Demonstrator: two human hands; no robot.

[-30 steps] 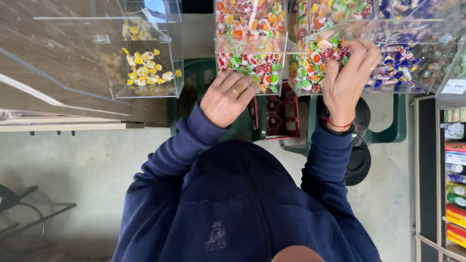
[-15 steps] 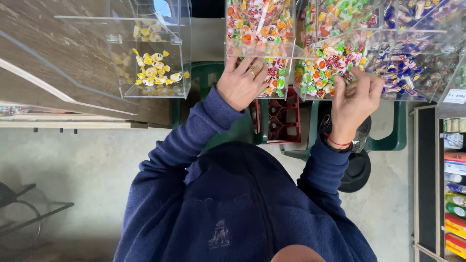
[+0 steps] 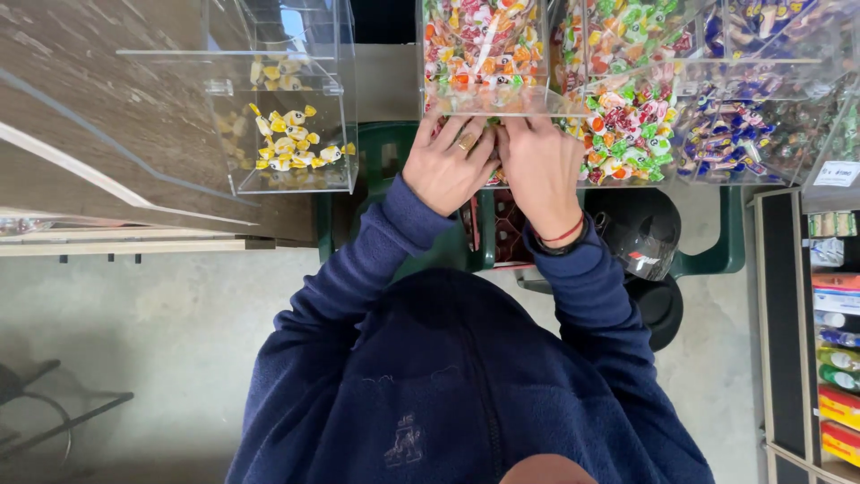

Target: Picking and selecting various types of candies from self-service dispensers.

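Hands side by side at the lower front edge of a clear candy bin (image 3: 484, 54) filled with red, orange and green wrapped sweets. Left hand (image 3: 448, 161), ring on one finger, lies with fingers spread against the bin; right hand (image 3: 540, 166) touches it, fingers together and tips hidden beneath the edge. Yellow candies (image 3: 287, 143) sit in a separate bin, well apart toward the left.

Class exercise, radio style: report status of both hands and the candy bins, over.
Left hand and right hand side by side at front of clear candy bin, fingers reaching in. Whether either grips candy, unclear. Nothing blocks them.
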